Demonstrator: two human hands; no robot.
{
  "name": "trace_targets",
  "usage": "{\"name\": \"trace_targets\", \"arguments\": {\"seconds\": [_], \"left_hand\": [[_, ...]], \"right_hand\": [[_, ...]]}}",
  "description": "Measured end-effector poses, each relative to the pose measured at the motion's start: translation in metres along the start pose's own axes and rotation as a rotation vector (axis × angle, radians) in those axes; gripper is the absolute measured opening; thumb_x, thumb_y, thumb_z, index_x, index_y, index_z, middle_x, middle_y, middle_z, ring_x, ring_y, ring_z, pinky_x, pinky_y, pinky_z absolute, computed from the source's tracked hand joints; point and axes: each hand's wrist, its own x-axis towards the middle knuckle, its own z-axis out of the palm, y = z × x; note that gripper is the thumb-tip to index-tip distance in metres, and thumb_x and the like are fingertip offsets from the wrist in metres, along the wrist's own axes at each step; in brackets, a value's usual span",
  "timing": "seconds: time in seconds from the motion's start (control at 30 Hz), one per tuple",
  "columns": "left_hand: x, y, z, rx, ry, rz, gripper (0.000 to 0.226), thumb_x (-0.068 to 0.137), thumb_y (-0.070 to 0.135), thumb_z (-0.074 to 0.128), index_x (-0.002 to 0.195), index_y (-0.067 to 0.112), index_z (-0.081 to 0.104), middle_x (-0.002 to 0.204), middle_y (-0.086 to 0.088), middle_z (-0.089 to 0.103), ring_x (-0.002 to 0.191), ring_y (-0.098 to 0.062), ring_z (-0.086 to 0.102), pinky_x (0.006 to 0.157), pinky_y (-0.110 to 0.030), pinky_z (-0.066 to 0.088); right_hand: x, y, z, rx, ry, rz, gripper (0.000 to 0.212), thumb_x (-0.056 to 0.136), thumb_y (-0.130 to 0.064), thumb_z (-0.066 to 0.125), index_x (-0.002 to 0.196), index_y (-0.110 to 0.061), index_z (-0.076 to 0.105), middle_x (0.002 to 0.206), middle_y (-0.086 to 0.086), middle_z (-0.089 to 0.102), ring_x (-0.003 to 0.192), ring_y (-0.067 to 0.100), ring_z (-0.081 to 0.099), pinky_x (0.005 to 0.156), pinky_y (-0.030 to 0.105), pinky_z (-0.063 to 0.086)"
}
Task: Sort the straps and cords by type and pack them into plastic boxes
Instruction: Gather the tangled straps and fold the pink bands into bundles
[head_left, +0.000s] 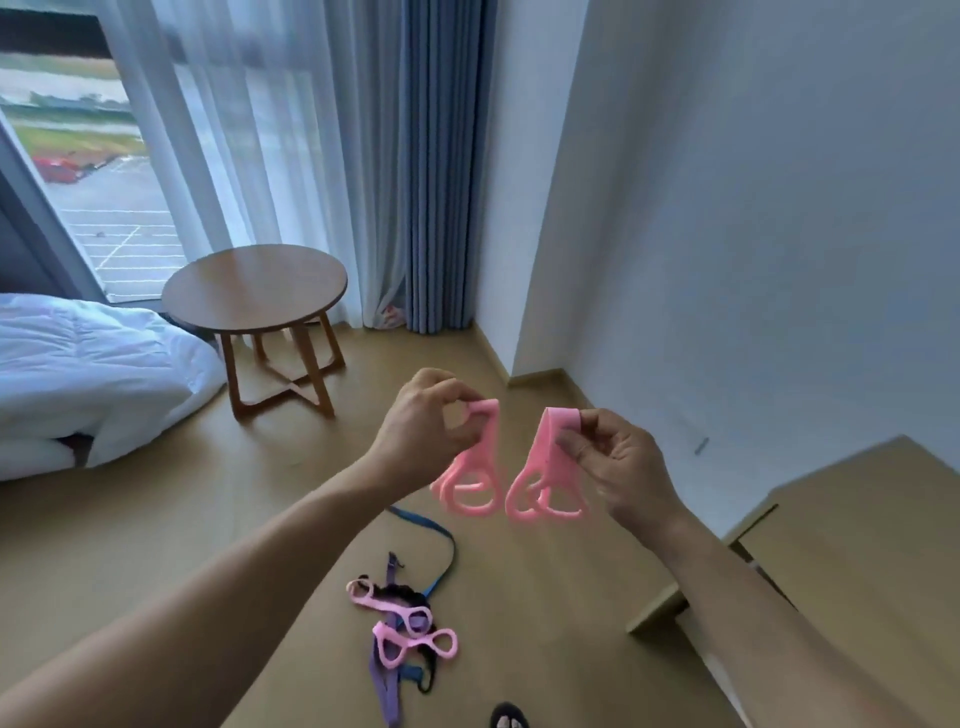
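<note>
I hold two pink looped rubber straps up in the air, one in each hand. My left hand (423, 423) pinches the folded top of the left pink strap (480, 467), whose loops hang down. The top of the right pink strap (545, 475) is pinched by my right hand (613, 462). Below on the wooden floor lies a pile of straps and cords (402, 631): two more pink looped straps, a purple strap (385, 691), a black cord and a long blue strap (441, 551).
A round wooden table (254, 288) stands at the back left beside a white duvet (88, 369). Curtains (415, 166) and a window fill the back. A wooden step or platform (857, 545) sits at the right. A sandalled foot (509, 717) shows at the bottom.
</note>
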Motion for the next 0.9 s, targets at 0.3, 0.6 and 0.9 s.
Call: {"name": "trace_targets", "arguments": {"seconds": [0.3, 0.6, 0.9], "left_hand": [[-0.01, 0.05, 0.028, -0.479, -0.238, -0.001, 0.032, 0.096, 0.013, 0.061, 0.12, 0.032, 0.051, 0.106, -0.005, 0.072, 0.094, -0.021, 0.071, 0.082, -0.046, 0.059], [-0.022, 0.127, 0.104, -0.719, -0.525, 0.076, 0.021, 0.095, -0.001, 0.056, 0.113, 0.008, 0.062, 0.102, 0.003, 0.076, 0.095, -0.017, 0.073, 0.079, -0.03, 0.06], [-0.083, 0.236, 0.192, -0.828, -0.979, 0.168, 0.024, 0.097, 0.044, 0.055, 0.118, 0.036, 0.064, 0.1, -0.005, 0.073, 0.088, -0.033, 0.073, 0.077, -0.041, 0.06]], "right_hand": [[-0.088, -0.021, -0.047, 0.031, 0.227, 0.031, 0.024, 0.085, -0.018, 0.071, 0.089, -0.042, 0.075, 0.09, -0.01, 0.074, 0.085, 0.007, 0.069, 0.077, 0.024, 0.058], [-0.158, -0.035, -0.112, -0.002, 0.436, 0.069, 0.03, 0.081, -0.006, 0.076, 0.08, -0.036, 0.076, 0.082, -0.006, 0.075, 0.077, 0.01, 0.07, 0.071, 0.027, 0.06], [-0.216, -0.031, -0.197, -0.206, 0.78, 0.034, 0.023, 0.074, -0.017, 0.085, 0.072, -0.032, 0.068, 0.067, -0.015, 0.068, 0.059, 0.0, 0.058, 0.057, 0.018, 0.049]]}}
